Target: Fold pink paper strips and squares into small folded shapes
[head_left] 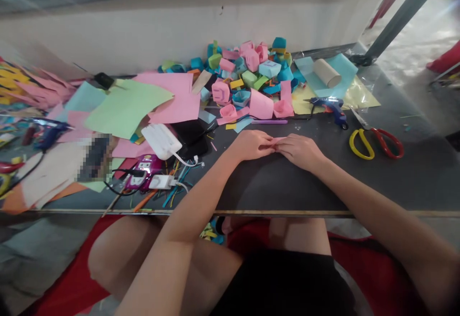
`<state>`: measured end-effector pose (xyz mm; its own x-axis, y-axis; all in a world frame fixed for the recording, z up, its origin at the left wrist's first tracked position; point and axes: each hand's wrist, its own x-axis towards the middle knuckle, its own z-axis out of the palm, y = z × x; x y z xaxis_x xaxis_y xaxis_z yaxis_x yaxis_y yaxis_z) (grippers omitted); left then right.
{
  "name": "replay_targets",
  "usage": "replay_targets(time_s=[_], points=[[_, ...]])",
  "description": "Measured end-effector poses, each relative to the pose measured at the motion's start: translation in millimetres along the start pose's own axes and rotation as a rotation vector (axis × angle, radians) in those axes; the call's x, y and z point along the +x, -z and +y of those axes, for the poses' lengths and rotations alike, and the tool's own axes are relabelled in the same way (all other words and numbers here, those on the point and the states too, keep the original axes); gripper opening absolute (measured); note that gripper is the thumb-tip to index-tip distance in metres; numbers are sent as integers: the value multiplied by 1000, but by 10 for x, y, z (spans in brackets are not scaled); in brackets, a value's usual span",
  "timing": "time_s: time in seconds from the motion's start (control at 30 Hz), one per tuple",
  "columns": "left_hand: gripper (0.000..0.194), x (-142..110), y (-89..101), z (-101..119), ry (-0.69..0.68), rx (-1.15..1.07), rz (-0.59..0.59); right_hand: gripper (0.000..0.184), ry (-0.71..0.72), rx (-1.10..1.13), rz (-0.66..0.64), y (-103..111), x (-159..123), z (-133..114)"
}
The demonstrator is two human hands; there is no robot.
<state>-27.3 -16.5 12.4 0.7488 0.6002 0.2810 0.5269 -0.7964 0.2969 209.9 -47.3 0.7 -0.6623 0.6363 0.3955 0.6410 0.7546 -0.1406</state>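
Observation:
Between my two hands, low over the dark table, is a small piece of pink paper, mostly covered by my fingers. My left hand pinches its left end, and my right hand presses on its right end with the fingertips almost meeting the left ones. Just beyond the hands lies a purple stick. Behind that stands a heap of small folded paper boxes in pink, blue and green, with a curled pink paper piece at its front.
On the right lie scissors with red and yellow handles, a blue glue gun and a cardboard tube. To the left are green paper, a white adapter, a purple power socket with cables, and another glue gun.

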Motion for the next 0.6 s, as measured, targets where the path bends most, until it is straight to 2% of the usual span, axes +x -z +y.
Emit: replay_targets(time_s=[0.17,0.27,0.37,0.47,0.6], points=[[25,19,10,4,83,7,-49,31,-110,87,31,-32,-10,110],[22,33,-2,28,133,6,-38,26,-143,239,16,-21,-2,241],[18,47,5,61,186,-15,-44,33,-178,379,-19,35,-6,400],[18,62,24,80,244,-63,-46,39,-210,415,-24,100,-25,517],[18,76,34,81,278,-169,-19,36,-232,419,-39,121,-32,546]])
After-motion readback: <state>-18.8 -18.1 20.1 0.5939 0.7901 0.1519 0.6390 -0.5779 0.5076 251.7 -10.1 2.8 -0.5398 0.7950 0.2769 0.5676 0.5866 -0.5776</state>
